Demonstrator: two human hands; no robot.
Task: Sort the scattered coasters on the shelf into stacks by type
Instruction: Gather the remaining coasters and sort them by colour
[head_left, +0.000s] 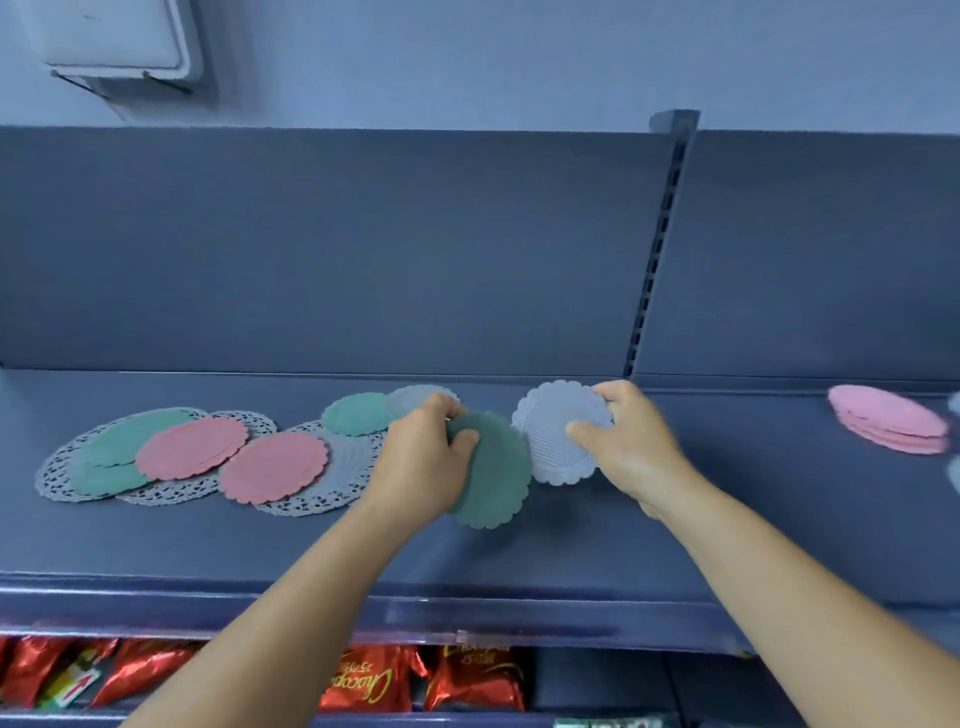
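On the left part of the blue shelf (156, 545) lie the scattered coasters: grey lace doilies (57, 480) at the bottom, two green coasters (130, 436) over them, then a pink coaster (192, 448) that overlaps the green ones, and a second pink coaster (274, 467) just beside it on another doily. Behind these, closer to the back wall, is a small green coaster (357, 413), and a grey coaster (415, 397) is partly hidden behind the left hand.

The left hand (421, 462) holds a dark green coaster (493, 470) tilted above the shelf; its fingers (462, 441) are curled around the upper edge. Just beside it, the right hand (631, 441) holds a light grey scalloped coaster (550, 431), with the thumb on its front face and the other fingers behind it. The two held coasters nearly touch at their edges.

Far on the right, well apart from the hands, a stack of pink coasters (891, 420) lies on the shelf. Under the shelf, red snack packets (467, 680) are visible.
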